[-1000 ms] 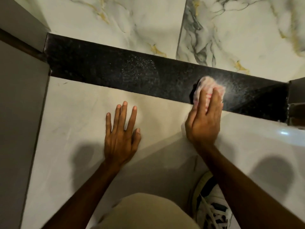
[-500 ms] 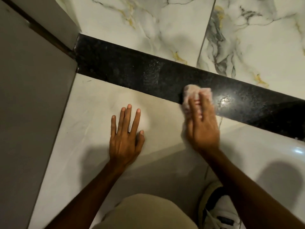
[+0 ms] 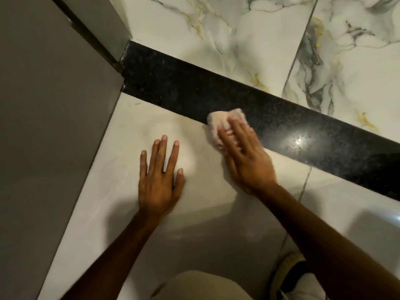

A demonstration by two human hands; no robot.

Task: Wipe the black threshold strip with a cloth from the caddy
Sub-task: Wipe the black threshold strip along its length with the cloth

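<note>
Marble floor tiles flank the black threshold strip crossing mid-frame. Your right hand presses the cloth flat at centre, fingers over it; it looks soft and light, so pin its middle. Left hand lies open, empty.

A doorway inside a home: a polished black threshold strip crosses the frame from upper left to right, dividing veined marble-look floor tiles at the top from plain glossy tiles below, with a grey door panel at left
</note>
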